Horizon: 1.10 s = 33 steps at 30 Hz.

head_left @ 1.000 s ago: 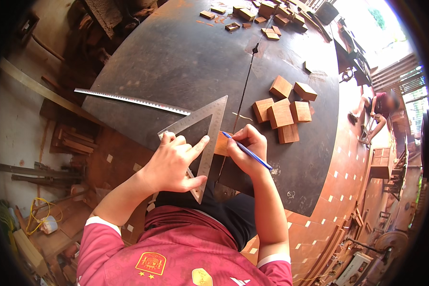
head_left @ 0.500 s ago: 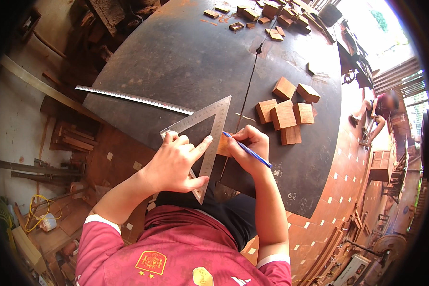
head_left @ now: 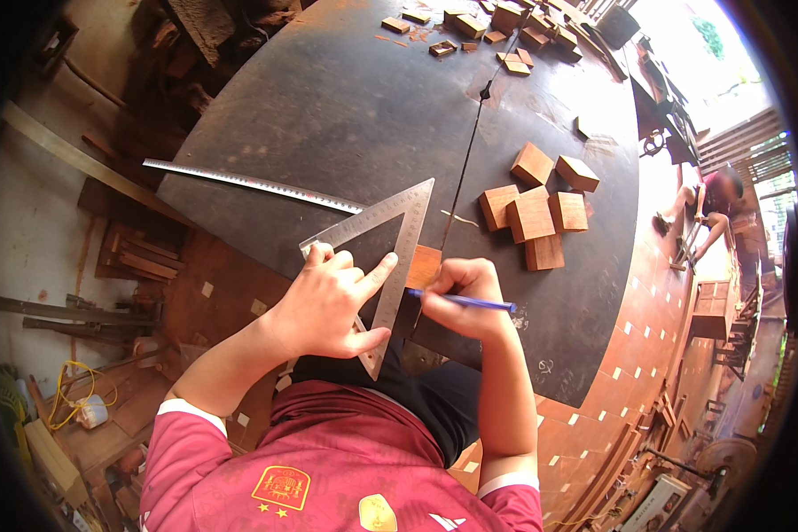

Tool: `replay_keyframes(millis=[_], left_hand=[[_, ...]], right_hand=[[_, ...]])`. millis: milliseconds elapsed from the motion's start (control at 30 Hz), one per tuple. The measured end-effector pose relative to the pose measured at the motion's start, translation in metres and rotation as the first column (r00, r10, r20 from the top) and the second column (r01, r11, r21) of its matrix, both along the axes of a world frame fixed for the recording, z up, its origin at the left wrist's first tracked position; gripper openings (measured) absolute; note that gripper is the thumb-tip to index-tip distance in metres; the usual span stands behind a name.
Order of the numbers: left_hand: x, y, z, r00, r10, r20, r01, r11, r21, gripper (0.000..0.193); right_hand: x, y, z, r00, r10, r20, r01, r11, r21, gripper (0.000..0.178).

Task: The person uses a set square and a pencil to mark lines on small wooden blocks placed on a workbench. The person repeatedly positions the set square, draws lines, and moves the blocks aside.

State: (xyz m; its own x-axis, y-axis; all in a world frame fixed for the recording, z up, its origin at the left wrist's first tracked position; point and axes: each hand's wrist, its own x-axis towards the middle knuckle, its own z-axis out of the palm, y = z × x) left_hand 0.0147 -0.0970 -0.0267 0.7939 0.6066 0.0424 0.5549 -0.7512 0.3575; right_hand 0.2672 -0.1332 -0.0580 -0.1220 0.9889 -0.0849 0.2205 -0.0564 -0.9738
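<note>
A clear triangular set square (head_left: 409, 232) lies over a small wooden block (head_left: 425, 266) near the table's front edge. My left hand (head_left: 332, 297) holds the set square down, index finger and thumb spread along its long side, the other fingers curled. In my right hand (head_left: 463, 297) is a blue pen (head_left: 479, 303), pinched by the fingers. Its tip is at the set square's edge, beside the near end of the block. Part of the block is hidden under the set square and behind my right hand.
A steel ruler (head_left: 248, 183) lies left of the set square. Several wooden blocks (head_left: 530, 215) are grouped to the right on the dark table (head_left: 301, 106), with more small pieces (head_left: 470, 25) at its far end. Another person (head_left: 714, 199) sits off to the right.
My right hand has drawn the pen toward me along the set square's edge, uncovering more of the block. The pen now lies flatter. My left hand and the set square stay in place.
</note>
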Motion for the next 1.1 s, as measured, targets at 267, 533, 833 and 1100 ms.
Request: replay_keyframes(millis=[267,533,833,1100], left_hand=[[0.000,-0.002,0.000,1.000,0.008,-0.025,-0.008,1.000,-0.001,0.096],[-0.003,-0.005,-0.004,0.998,0.030,0.059,-0.030,1.000,-0.001,0.098],[-0.025,-0.012,-0.001,0.988,0.125,0.091,-0.122,0.992,-0.041,0.100],[-0.028,-0.013,0.000,0.987,0.136,0.088,-0.131,0.990,-0.056,0.096]], right_hand=[[0.018,-0.008,0.002,0.939,0.016,-0.344,-0.007,1.000,0.027,0.023],[0.012,-0.003,-0.002,0.921,-0.252,-0.297,0.278,0.960,0.046,0.016],[0.011,0.003,-0.012,0.906,-0.280,0.318,0.101,0.871,0.480,0.040],[0.013,-0.001,-0.002,0.911,-0.166,0.378,-0.011,0.905,0.425,0.070]])
